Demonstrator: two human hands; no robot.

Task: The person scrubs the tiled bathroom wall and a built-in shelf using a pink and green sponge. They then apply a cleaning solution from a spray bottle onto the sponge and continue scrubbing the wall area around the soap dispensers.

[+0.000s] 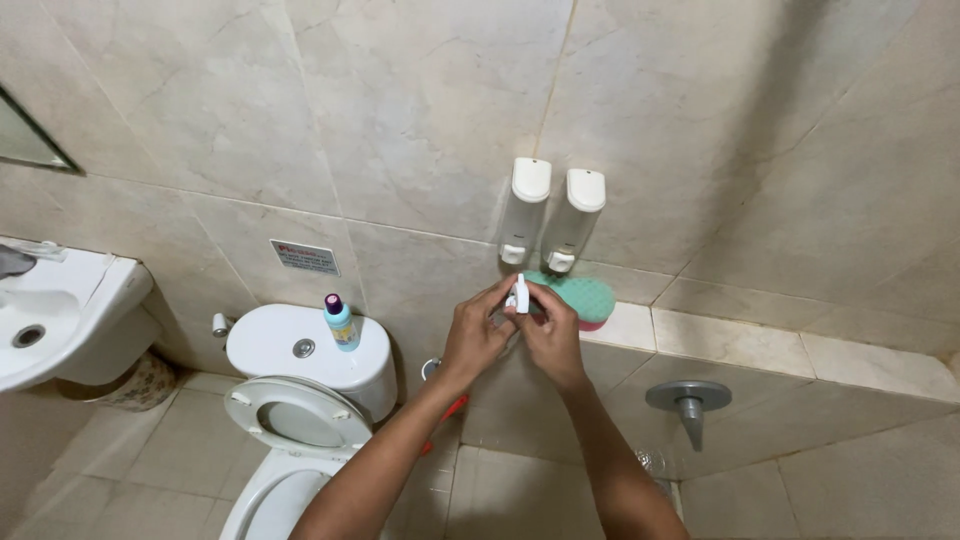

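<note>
Both hands up at the wall ledge [700, 335] — left hand [478, 335] and right hand [550, 335] pinched together on a small white bottle [520, 294], just below the dispensers [550, 215] — cap work, needs a firm twist

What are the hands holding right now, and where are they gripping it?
Both hands, left hand and right hand, pinch a small white bottle-like object between their fingertips, around its lower part; its top sticks up free.

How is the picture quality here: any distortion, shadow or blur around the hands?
Head view: wide-angle bending curves the tile lines and the ledge; soft even light, a faint diagonal shadow crosses the upper right wall; left hand, right hand and the small white object between them look sharp.
</note>
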